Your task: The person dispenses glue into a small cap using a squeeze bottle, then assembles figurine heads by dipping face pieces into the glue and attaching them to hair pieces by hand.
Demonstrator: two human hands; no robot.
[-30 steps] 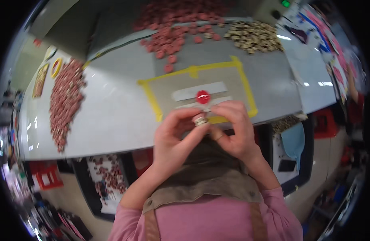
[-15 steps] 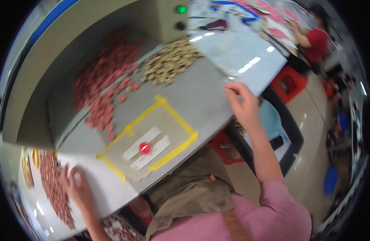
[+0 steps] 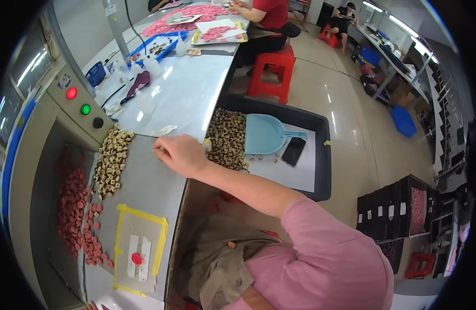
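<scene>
You're holding your right hand (image 3: 182,156) half-curled over the table (image 3: 147,181), its grip unclear; beige pieces (image 3: 112,163) are lying to its left, probably needing a light touch. Your left hand isn't showing.

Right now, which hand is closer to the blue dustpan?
Right. The right hand is over the table, left of the blue dustpan in the picture and apart from it. The left hand can't be made out clearly, but it isn't beside the dustpan.

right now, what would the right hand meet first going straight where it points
The right hand likely meets the beige pieces first, though the hand's height above the table is unclear.
</scene>
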